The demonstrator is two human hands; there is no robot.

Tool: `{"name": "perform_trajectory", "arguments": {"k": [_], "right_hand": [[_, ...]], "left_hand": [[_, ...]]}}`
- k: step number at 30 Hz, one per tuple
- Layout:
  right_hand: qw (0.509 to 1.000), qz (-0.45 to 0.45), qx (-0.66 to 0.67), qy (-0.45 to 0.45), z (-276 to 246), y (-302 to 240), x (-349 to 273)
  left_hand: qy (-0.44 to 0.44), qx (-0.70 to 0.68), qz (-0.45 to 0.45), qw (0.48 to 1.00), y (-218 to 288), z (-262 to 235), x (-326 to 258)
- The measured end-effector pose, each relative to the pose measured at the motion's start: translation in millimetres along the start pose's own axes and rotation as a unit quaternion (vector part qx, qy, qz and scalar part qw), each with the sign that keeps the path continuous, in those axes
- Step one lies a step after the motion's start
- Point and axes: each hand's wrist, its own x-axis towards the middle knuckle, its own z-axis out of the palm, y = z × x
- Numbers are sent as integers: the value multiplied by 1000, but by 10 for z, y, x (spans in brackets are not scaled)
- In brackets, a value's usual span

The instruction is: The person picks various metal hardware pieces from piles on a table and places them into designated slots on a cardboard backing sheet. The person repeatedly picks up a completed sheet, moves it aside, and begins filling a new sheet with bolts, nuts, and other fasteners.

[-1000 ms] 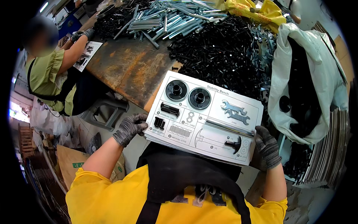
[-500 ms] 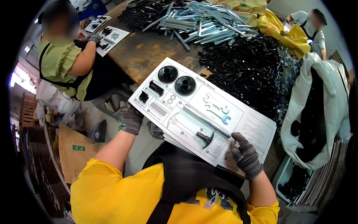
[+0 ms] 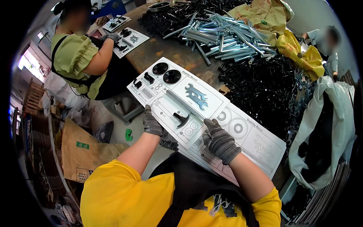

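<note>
Both my gloved hands hold a white printed card [image 3: 170, 108], tilted over a stack of similar cards [image 3: 245, 132]. My left hand [image 3: 152, 124] is closed on its lower left edge, fingers mostly under it. At the right end, my right hand [image 3: 222, 143] grips the edge beside a silver metal tube [image 3: 184, 104]. On the card lie two black round discs [image 3: 172, 76], small black parts [image 3: 149, 78], silver open-ended wrenches [image 3: 196, 94] and a black T-shaped piece with a curved end [image 3: 181, 120]. Printed outlines show on the uncovered card beneath.
A worktable [image 3: 151, 51] carries a heap of silver tubes [image 3: 227, 39] and a large pile of black parts [image 3: 253, 90]. A white sack [image 3: 325, 98] stands at the right. At the left a co-worker [image 3: 77, 56] handles another card [image 3: 138, 36]; another person is at far right.
The loaded card has moved left off the stack, uncovering more of the card below. My right hand has shifted left with it; my left hand now holds nearer the lower edge's middle.
</note>
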Motion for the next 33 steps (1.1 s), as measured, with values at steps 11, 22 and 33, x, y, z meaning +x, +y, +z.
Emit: {"name": "perform_trajectory", "arguments": {"k": [11,22,33], "right_hand": [[992,-41,118,27,-279,127,-215],[888,141,430,79,-433,680,-725],[932,60,269,236,-165,961,-653]], "left_hand": [[3,-41,32,999,323,-47,916],[124,100,103,982,481,-345,2002],[-122,400,471,777,156,726,892]]}}
